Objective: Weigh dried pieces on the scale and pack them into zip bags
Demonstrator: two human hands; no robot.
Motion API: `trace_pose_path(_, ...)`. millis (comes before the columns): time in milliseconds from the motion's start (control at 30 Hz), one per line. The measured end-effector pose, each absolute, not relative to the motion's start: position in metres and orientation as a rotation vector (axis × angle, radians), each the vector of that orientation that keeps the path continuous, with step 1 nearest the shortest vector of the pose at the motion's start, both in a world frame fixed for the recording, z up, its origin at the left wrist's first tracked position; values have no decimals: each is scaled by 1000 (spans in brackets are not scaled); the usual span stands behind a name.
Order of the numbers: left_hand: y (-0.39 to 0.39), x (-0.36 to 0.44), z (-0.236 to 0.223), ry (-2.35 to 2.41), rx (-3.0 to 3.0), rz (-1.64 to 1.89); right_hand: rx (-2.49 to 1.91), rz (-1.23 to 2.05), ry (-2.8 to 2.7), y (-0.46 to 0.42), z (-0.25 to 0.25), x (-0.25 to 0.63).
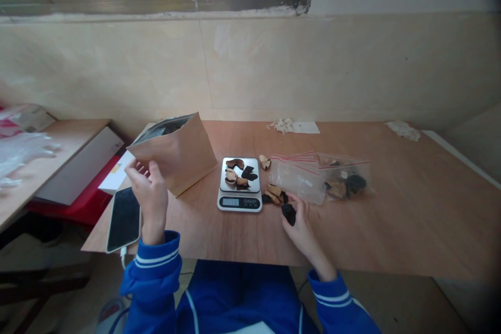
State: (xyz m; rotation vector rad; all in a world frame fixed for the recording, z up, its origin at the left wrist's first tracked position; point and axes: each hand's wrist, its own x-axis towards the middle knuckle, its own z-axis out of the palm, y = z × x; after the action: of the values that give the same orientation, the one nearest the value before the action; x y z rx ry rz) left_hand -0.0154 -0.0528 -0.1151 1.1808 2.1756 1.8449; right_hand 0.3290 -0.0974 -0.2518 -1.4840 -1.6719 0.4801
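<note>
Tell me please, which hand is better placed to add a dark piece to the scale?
Probably the right hand: it holds a dark piece just right of the scale. The left hand is at the paper bag, farther away.

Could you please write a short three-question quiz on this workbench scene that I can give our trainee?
1. Multiple choice: where is the small black piece?
A) On the digital scale's plate
B) Inside the paper bag
C) In the fingers of the right hand

2. True or false: the paper bag is to the left of the digital scale.

3. Fill in the blank: the phone has a white ______ plugged into its near end.

Key: 1. C; 2. True; 3. cable
</note>
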Motion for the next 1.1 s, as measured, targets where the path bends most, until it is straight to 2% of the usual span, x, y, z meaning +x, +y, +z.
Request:
trace_pose_path(367,-51,-16,-165,2167,1072,1893,-1513,320,-1841,-97,-255,331)
trace_pose_path(700,-53,-12,-225,2097,870,1935,-1539,266,-2041,-81,-217,324)
trace_pose_path(1100,-55,-14,-233,2153,897,1840,-1612,39,-2257,-60,-220,306)
